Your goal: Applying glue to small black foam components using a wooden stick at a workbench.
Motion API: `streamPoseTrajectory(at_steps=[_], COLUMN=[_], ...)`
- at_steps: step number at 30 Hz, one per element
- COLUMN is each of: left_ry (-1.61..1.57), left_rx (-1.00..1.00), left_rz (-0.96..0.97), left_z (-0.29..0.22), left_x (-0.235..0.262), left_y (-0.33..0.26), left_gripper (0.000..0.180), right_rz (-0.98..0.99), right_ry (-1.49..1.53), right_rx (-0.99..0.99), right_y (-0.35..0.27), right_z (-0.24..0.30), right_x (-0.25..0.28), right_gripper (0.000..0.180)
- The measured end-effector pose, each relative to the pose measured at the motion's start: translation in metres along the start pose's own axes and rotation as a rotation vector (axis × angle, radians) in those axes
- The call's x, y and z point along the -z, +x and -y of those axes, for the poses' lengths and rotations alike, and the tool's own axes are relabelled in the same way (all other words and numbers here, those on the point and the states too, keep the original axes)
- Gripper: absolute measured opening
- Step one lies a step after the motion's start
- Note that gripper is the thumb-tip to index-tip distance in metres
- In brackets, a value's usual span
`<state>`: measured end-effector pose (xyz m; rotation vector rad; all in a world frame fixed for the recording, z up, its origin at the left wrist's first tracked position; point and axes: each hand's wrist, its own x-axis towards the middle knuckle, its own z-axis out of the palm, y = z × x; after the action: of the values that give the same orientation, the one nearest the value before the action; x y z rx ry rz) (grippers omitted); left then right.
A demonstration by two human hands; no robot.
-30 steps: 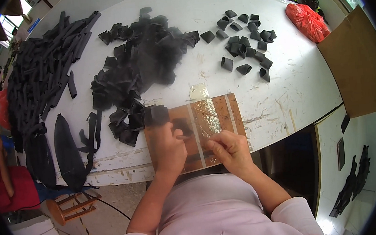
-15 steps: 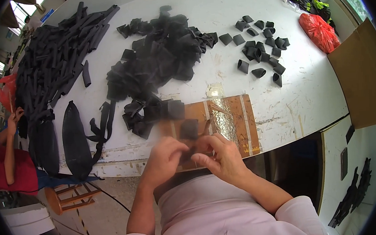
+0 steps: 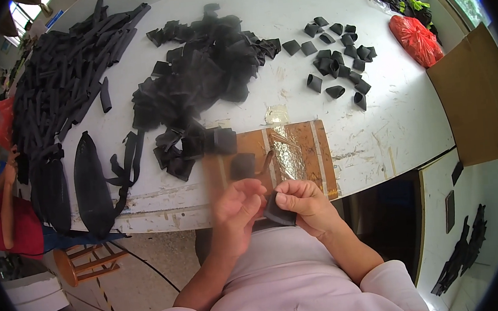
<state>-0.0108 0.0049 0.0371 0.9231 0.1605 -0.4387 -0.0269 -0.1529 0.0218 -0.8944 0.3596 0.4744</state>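
— Black, soft, folded: small fabric piece pinched between both hands just below the table's near edge, in front of the chest.

— Which fingers on it?

— Right hand closed on it, thumb and forefinger gripping the upper edge. Left hand curled against its left side, fingertips touching; blurred, so exact grip hard to read.

— And directly above the hands?

— Brown wooden board lying flat at the near edge of the white table, crossed by pale strips and a shiny clear patch. One dark square piece resting on the board's left part, apart from the held one.

— Further out?

— Big loose heap of black cut pieces beyond the board, reaching down to its left corner. Smaller scatter of folded black loops to the right, well apart from the heap. Long black strips stacked at far left; two dark oval pads near the left edge.

— Right side?

— Red plastic bag at the far right corner, brown cardboard sheet beside the table.
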Motion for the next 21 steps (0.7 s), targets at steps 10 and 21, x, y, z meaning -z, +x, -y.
streamPoseTrajectory(at_steps=[10, 21], left_ry=[0.204, 0.773], left_rx=[0.051, -0.338], left_rz=[0.057, -0.057], left_z=[0.007, 0.002], left_x=[-0.006, -0.016], left_y=[-0.003, -0.005], left_gripper=[0.015, 0.007], right_rz=[0.021, -0.156], right_ry=[0.279, -0.991], right_rx=[-0.013, 0.849], right_y=[-0.001, -0.006], right_z=[0.010, 0.008], right_x=[-0.008, -0.015], right_gripper=[0.012, 0.019])
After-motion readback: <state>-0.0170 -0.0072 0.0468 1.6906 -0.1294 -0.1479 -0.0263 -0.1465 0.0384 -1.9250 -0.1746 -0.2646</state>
